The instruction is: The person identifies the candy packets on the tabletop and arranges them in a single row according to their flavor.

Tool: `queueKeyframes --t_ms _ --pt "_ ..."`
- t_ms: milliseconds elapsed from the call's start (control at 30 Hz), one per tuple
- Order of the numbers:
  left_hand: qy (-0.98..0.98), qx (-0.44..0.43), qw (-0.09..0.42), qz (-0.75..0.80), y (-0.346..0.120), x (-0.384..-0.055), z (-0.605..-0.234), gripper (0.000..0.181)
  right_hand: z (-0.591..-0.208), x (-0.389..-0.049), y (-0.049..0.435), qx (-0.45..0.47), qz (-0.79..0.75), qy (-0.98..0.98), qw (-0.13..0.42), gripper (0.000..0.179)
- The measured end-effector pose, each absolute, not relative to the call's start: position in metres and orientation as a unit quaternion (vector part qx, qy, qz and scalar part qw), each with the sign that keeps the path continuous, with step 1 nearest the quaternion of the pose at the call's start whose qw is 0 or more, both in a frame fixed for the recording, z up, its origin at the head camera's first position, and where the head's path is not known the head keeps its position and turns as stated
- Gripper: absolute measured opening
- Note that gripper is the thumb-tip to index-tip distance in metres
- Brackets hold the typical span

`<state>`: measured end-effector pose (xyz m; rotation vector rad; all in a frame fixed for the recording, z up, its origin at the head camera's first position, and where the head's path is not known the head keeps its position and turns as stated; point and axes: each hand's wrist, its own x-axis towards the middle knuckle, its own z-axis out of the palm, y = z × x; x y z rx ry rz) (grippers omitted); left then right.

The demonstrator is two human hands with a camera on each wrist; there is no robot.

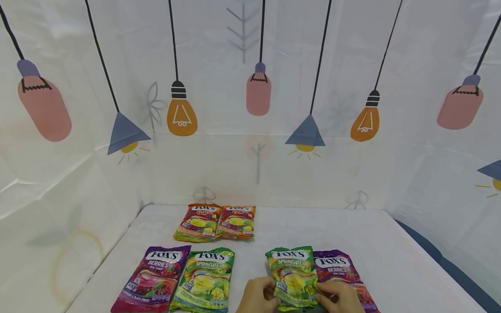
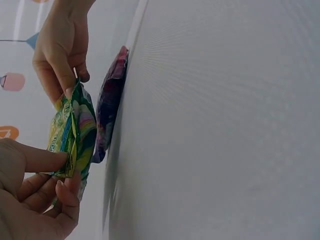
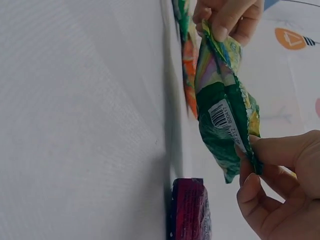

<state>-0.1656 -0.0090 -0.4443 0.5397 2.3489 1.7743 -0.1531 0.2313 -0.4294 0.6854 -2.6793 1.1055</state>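
Note:
Both hands hold a green bag of spring tea candy [image 1: 294, 274] at the table's front right. My left hand [image 1: 257, 296] pinches its lower left edge between thumb and fingers. At the opposite edge, my right hand [image 1: 339, 297] pinches the lower right side. In the right wrist view the green bag [image 3: 217, 115] is raised off the table, its barcode side showing. Just right of it lies a purple bag of berries candy [image 1: 338, 269], partly covered by the green bag and my right hand.
On the left, another purple berries bag [image 1: 154, 278] and another green spring tea bag [image 1: 205, 278] lie side by side. Two orange bags of fruits candy, one left [image 1: 198, 221] and one right [image 1: 236, 222], lie at the back of the white table [image 1: 313, 226]. A lamp-printed sheet [image 1: 219, 169] hangs behind.

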Motion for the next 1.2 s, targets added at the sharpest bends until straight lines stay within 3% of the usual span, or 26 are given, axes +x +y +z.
queueKeyframes --t_ms 233,500,733,1200 --pt "0.785 0.217 0.035 0.579 -0.011 -0.169 -0.439 0.008 -0.425 -0.156 0.228 0.245 0.336 -0.902 0.113 0.027" --pt "0.796 0.244 -0.03 0.554 -0.012 -0.178 -0.434 0.01 -0.418 -0.161 0.216 0.197 0.341 -0.909 0.137 0.022" --pt "0.807 0.241 -0.051 0.537 -0.014 -0.189 -0.431 0.012 -0.414 -0.17 0.208 0.163 0.351 -0.911 0.141 0.023" --pt "0.827 0.23 -0.089 0.505 -0.016 -0.215 -0.429 0.012 -0.416 -0.202 0.197 0.201 0.327 -0.893 0.233 0.02"
